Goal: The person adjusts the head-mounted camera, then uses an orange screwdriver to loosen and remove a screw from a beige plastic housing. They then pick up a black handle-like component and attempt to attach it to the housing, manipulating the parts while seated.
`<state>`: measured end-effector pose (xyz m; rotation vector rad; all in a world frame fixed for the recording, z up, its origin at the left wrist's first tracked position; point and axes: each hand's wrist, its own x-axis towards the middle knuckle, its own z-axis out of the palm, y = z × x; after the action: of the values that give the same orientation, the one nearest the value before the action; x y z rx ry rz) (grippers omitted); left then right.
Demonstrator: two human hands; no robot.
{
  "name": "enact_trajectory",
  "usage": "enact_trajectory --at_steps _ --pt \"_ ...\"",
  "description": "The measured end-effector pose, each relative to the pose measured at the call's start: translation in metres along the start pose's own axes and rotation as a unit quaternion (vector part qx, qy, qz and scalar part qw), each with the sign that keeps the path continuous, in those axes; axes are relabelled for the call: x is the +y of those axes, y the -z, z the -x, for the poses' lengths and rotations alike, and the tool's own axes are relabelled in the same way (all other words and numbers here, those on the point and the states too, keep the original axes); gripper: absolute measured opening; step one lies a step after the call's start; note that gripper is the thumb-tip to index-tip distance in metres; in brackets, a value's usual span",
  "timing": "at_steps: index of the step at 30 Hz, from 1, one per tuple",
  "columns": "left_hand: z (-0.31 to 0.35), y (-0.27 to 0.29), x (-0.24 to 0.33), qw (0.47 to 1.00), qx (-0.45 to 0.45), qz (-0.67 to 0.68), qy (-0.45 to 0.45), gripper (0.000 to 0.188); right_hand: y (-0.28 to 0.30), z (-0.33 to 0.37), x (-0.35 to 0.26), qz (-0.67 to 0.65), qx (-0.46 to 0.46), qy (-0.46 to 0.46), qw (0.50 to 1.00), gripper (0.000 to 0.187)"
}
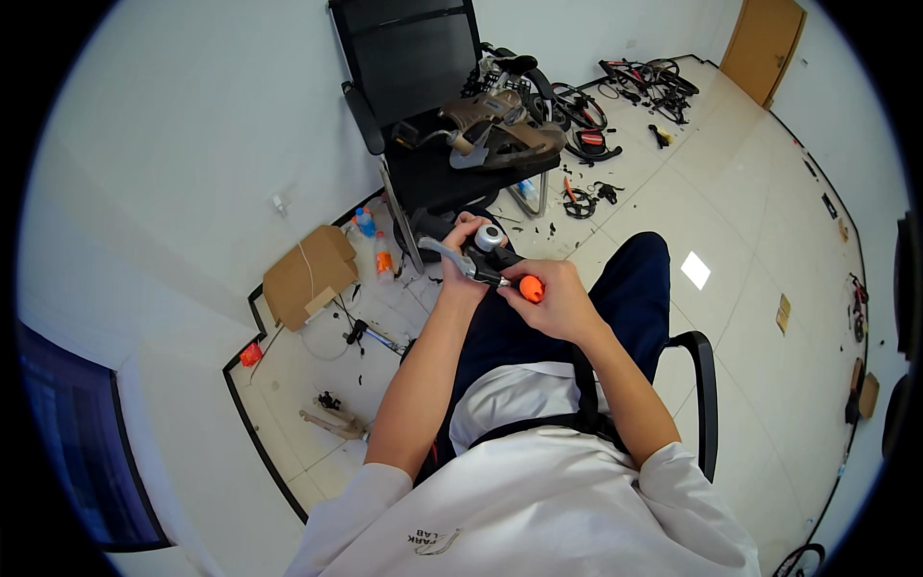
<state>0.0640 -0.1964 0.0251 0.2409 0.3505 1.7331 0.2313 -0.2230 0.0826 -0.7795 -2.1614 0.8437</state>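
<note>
My left hand (pixel 461 277) is closed around a bicycle brake lever (pixel 445 252) above my lap. A black grip (pixel 432 227) sticks out to the left of that hand, and a round silver bell (pixel 489 237) sits on top beside the fingers. My right hand (pixel 565 304) is closed on a screwdriver with an orange handle (pixel 532 288). The screwdriver's tip points left, at the inner end of the brake lever's housing. Whether the tip is seated in a screw is too small to tell.
Ahead stands a black chair (pixel 409 67) with brown and grey bike parts (pixel 500 135) on its seat. A flattened cardboard box (pixel 306 279) and a bottle with an orange label (pixel 384 258) are at left. Dismantled bicycle parts (pixel 654 82) lie on the far floor. My chair's armrest (pixel 707 394) is at right.
</note>
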Motion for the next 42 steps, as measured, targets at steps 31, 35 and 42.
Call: enact_trajectory --at_steps 31,35,42 --pt "-0.015 0.002 -0.001 0.999 0.038 -0.014 -0.035 0.01 0.043 -0.019 -0.03 0.028 0.054 0.01 0.998 0.057" --pt "-0.016 0.014 0.001 0.998 0.044 0.003 -0.034 0.008 0.004 0.007 0.0 -0.024 -0.02 0.041 0.999 0.047" --pt "-0.02 0.001 0.006 0.999 0.036 -0.003 -0.033 0.007 0.041 -0.029 -0.025 0.0 0.032 -0.022 0.999 0.043"
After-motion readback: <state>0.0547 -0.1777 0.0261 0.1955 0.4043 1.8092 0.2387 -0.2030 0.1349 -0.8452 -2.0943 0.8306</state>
